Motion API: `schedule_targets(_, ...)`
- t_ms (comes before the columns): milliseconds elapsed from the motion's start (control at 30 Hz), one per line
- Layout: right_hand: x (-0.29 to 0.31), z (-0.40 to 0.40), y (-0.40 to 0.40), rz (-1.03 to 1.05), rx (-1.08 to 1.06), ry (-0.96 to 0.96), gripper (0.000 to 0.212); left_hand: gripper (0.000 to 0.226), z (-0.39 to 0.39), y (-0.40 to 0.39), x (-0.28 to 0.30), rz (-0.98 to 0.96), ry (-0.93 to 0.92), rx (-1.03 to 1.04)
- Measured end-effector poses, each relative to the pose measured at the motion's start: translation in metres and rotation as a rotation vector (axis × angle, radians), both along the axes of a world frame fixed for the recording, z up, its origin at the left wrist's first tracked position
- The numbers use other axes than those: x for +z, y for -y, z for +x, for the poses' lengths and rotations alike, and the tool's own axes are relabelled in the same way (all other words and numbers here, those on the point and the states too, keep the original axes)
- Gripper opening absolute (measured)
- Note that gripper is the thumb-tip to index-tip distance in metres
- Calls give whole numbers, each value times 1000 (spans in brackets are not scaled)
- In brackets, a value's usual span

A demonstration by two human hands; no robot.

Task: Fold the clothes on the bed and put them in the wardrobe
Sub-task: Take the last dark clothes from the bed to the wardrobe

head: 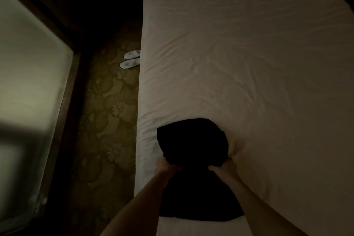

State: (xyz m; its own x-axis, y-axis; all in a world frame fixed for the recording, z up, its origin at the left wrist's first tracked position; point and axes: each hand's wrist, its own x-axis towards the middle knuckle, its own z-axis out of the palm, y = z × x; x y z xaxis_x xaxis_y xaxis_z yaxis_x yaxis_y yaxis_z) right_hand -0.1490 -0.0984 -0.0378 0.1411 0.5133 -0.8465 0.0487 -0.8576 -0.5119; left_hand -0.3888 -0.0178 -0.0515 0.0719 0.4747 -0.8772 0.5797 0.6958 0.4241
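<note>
**Two hands, one black garment on a white bed**

Two hands hold a single piece of clothing. The left hand [166, 166] and the right hand [224, 167] each have fingers curled into the cloth of the black garment [191, 140], one grip at each side of its middle, where the fabric narrows between them. Both bare forearms run back from the grips toward the near edge of the view.

The garment is the only piece of clothing in sight. Beyond the grips it forms a rounded, bunched mass, its far edge curved and its left corner squarer; nearer than the grips it spreads wider and lies flat, ending in a fairly straight hem. It is so dark in this dim light that no seams, sleeves or legs can be told apart — what kind of garment it is cannot be said. It lies on the bed [249, 53], close to the bed's left edge and near its closest end.

The bed's white sheet is creased, with wrinkles fanning away from the right grip. Left of the grips, past the mattress edge, is a carpet [107, 101] with a pale flower pattern. On it, well beyond the grips and just beside the bed, are two white slippers [131, 59] side by side. Farther left stands one large pale panel [28, 82] in a dark frame — blurred.
</note>
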Motion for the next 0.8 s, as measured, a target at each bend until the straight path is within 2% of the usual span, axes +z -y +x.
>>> schedule_targets(100, 9, -2, -8, 5, -75, -113, 41, 14, 15, 2, 29, 54, 117, 29)
schedule_targets(133, 11, -1, -10, -2, -92, -133, 42, 13, 17, 2, 33, 64, 152, 54)
schedule_targets(167, 15, 2, -12, -10, -114, -156, 41, 20, 17, 3, 37, 67, 186, 87)
schedule_targets(233, 22, 7, -15, -8, -191, -188, 40, 49, 13, 3, 40, 72, 228, 142)
schedule_targets(267, 26, 10, -17, 7, -226, -193, 43, 55, 9, 2, 43, 67, 237, 156)
schedule_targets(333, 39, 12, -20, 79, -285, -182, 47, 48, 2, 1, 47, 65, 265, 226)
schedule_targets(433, 65, 11, -28, 176, -338, -154, 48, 55, -5, -3, 63, 128, 290, 314)
schedule_targets(600, 116, 2, -44, 311, -315, -152, 39, 48, -18, -10, 115, 224, 325, 411)
schedule_targets(700, 150, -9, -56, 360, -296, -142, 37, 55, -32, -16, 147, 289, 375, 462)
schedule_targets(800, 177, -16, -65, 405, -242, -132, 54, 57, -46, -13, 180, 353, 416, 496)
